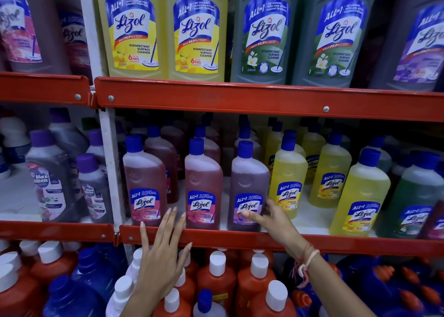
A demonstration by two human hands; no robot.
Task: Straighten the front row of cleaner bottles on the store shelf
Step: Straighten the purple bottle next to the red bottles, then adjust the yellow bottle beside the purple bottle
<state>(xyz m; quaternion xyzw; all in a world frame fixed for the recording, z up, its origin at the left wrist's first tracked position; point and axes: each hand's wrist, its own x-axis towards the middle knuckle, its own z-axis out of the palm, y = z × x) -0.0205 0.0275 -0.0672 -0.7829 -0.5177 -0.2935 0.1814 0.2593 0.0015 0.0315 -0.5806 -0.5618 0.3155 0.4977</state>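
Head view puts my right hand (271,217) around the lower right side of the purple Lizol bottle (248,187), thumb across its label and fingers curled behind, at the front of the middle shelf (240,238) just left of a yellow Lizol bottle (287,179). My left hand (162,252) is spread flat with straight fingers, its fingertips (168,212) reaching over the red shelf edge between two pink Lizol bottles (144,184), gripping nothing.
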